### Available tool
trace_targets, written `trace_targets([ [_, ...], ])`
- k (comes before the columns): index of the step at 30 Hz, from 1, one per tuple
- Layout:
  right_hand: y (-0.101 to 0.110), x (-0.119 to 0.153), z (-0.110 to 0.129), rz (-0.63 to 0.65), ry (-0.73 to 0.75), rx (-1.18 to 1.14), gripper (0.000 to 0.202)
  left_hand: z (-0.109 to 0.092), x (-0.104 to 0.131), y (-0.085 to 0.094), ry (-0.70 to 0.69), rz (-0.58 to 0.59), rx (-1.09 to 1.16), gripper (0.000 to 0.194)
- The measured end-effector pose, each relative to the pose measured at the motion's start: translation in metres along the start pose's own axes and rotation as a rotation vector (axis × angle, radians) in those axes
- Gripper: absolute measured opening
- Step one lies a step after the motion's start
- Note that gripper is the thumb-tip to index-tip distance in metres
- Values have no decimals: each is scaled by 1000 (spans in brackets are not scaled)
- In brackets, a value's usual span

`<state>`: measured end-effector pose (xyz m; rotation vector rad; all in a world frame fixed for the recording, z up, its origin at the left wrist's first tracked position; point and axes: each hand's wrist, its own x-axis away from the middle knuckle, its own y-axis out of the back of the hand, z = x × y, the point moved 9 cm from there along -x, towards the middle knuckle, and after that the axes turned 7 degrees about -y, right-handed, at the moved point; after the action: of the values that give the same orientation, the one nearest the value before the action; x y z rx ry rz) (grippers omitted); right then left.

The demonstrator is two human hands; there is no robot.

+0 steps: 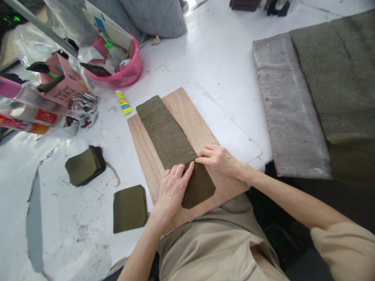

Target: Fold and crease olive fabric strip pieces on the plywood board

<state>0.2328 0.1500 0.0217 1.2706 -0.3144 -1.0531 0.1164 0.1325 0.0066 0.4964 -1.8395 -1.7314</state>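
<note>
On a wooden board point(190, 113) lies a long textured olive strip point(166, 132), slanting away from me. A smooth olive fabric piece point(199, 187) with cut corners meets its near end. My left hand point(175, 183) presses on the seam between them, thumb and fingers closed on the edge. From the right, my right hand point(216, 158) pinches the same edge, its fingertips close to my left thumb. To the left of the board are a cut olive piece point(129, 209) and a stack of similar pieces point(83, 166).
A yellow glue tube point(123, 102) lies beyond the board's left corner. Farther back stand a pink basket point(136, 64) with odds and ends and a pink box point(63, 84). At the right is a large pile of folded fabric point(336, 82).
</note>
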Motion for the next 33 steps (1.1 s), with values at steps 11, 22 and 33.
trace_targets([
  [11,2,4,4,-8,34,35,20,-3,-3,3,-4,-6,-53,57],
  [22,1,18,-10,-5,-166,-42,29,-9,-11,5,46,-5,-150,55],
  [33,-4,20,2,10,-163,95,30,10,37,-5,197,-198,-93,44],
])
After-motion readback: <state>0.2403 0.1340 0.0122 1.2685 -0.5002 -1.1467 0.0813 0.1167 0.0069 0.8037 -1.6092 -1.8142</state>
